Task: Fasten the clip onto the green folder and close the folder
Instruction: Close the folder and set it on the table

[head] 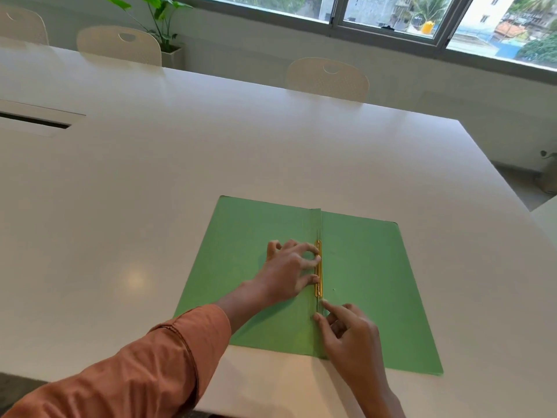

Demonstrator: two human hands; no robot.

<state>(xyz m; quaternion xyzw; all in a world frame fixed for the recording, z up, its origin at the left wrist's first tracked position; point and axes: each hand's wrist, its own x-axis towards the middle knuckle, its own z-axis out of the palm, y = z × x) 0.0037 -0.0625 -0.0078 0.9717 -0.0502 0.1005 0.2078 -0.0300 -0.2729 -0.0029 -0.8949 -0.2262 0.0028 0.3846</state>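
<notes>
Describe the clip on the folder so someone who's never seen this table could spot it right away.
On the white table, an open green folder lies flat near the front edge. Along its centre fold runs the clip, a thin gold metal strip between the left hand and right hand. It is the only shiny yellow thing there.

**Background, referenced to the tabletop**

Tabletop point(211, 152): white, glossy, fills most of the view, with a soft light reflection near its front left. Cable slot point(36, 120): dark rectangular opening with a raised flap, at the tabletop's left edge. Three cream chairs along its far side: one at far left point(22, 24), one next to it point(120, 45), one toward the middle point(328, 78), all pushed in. Potted plant point(159, 22): green leaves, white planter, behind the second chair. Window point(391, 16): grey frame, beyond the tabletop's far right, showing buildings and trees outside. A pale object stands on the floor point(548, 173) past the tabletop's right edge, too cropped to identify.
</notes>
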